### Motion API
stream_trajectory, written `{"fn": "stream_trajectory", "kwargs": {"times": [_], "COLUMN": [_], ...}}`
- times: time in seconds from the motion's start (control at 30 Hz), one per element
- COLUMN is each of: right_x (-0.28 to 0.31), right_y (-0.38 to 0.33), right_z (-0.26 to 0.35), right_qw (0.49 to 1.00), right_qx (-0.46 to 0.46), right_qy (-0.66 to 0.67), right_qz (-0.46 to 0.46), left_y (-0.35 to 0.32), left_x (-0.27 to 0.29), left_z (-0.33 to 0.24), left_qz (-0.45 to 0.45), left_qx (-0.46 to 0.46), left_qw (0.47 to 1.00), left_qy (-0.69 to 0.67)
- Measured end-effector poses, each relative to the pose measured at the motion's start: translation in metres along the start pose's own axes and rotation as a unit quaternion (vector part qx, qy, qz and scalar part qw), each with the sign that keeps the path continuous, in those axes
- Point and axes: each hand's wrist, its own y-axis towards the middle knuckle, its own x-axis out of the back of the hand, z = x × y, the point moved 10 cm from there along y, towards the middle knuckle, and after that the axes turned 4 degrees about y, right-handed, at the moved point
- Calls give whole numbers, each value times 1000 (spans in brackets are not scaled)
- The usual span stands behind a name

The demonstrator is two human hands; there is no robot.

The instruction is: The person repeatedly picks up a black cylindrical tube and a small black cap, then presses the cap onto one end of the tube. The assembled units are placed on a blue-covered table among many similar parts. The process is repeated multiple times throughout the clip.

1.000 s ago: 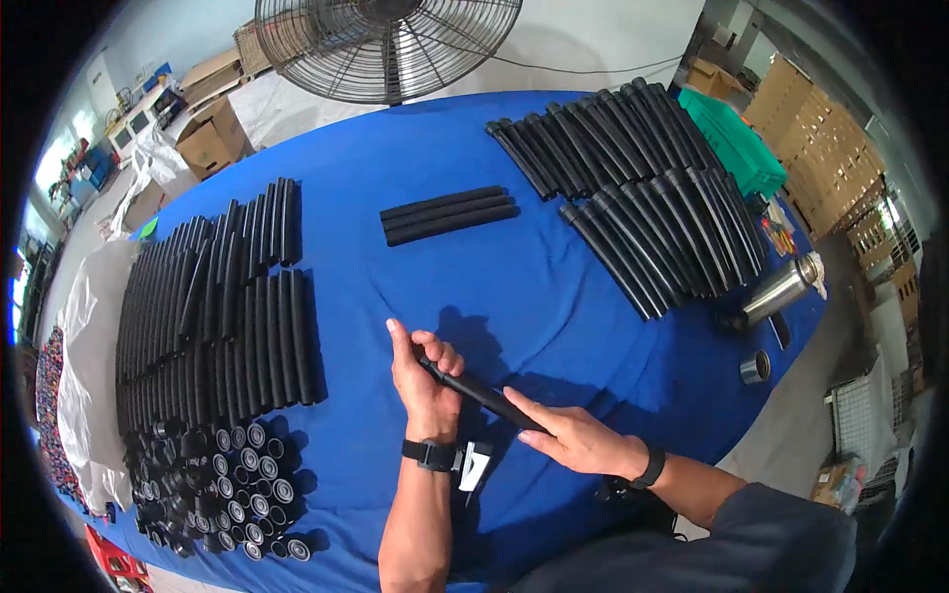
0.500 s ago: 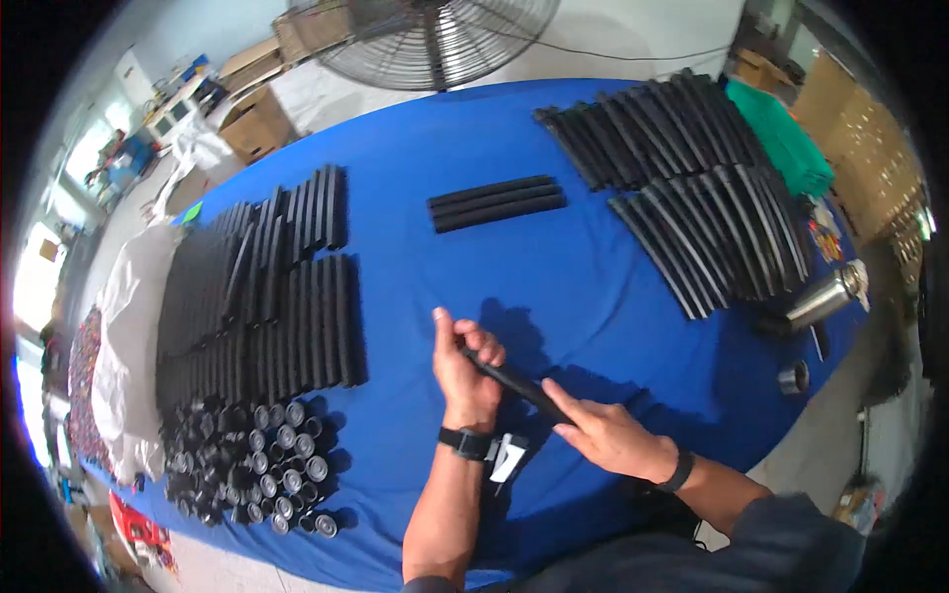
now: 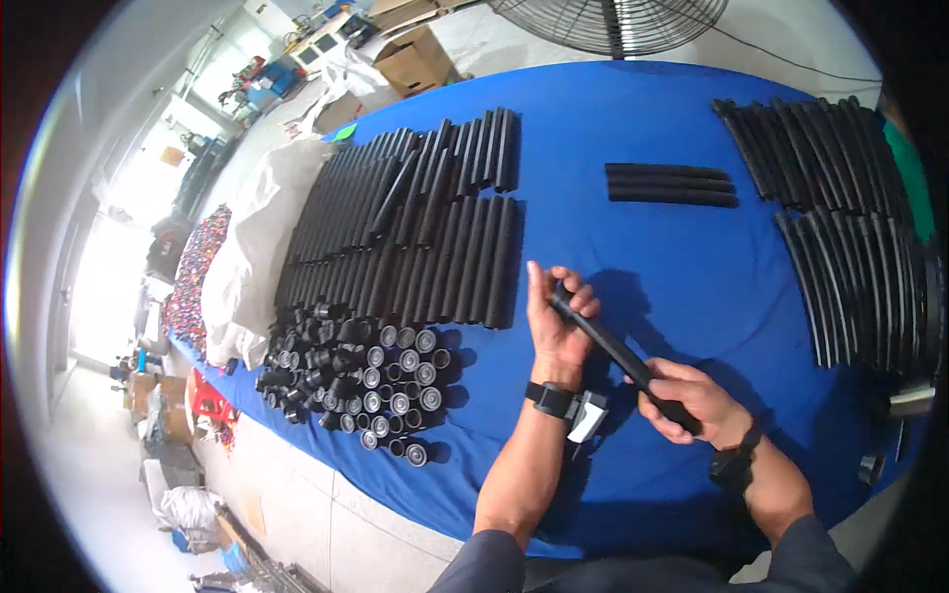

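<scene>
A black tube (image 3: 620, 354) slants between my hands over the blue cloth, its upper left end in my left hand (image 3: 560, 324). The fingers of that hand curl round the end, and the thumb points up. Lower down, my right hand (image 3: 697, 403) wraps round the tube near its other end. To the left lies a heap of short black caps (image 3: 381, 381), some showing ringed round faces. Behind them, black tubes (image 3: 474, 259) are laid side by side in rows.
Three black tubes (image 3: 672, 185) lie together at the back middle. More long black pieces (image 3: 855, 282) fill the right side in two rows. A white sack (image 3: 247, 267) borders the left rows. A large fan (image 3: 618, 25) stands beyond the blue tablecloth (image 3: 573, 128).
The view has swung left, so the table's contents sit further right in the picture. My right hand's fingers, stretched along the tube before, are now curled round it.
</scene>
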Motion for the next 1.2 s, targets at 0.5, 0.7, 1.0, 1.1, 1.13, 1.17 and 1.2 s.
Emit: {"fn": "stream_trajectory", "kwargs": {"times": [0.5, 0.7, 1.0, 1.1, 1.13, 1.17, 1.2], "right_x": [3, 4, 2, -10, -2, 4, 10], "right_y": [-8, -11, -10, -15, -14, -12, -11], "right_z": [1, 3, 13, 24, 22, 19, 15], "right_qw": [956, 939, 891, 806, 824, 864, 897], "right_qx": [-7, 6, 126, 249, 219, 179, 140], "right_qy": [-287, -333, -420, -520, -501, -449, -394], "right_qz": [-59, -82, -118, -132, -146, -140, -140], "left_y": [-11, -10, -10, -13, -13, -12, -11], "left_x": [13, 10, 9, 2, 1, 3, 3], "left_z": [10, 11, 2, -4, -6, -6, -4], "left_qz": [-101, -100, -112, -126, -129, -112, -87], "left_qx": [20, 27, 3, -15, -17, -18, -17], "left_qw": [994, 994, 989, 983, 982, 984, 990], "left_qy": [46, 41, 97, 131, 139, 136, 112]}}
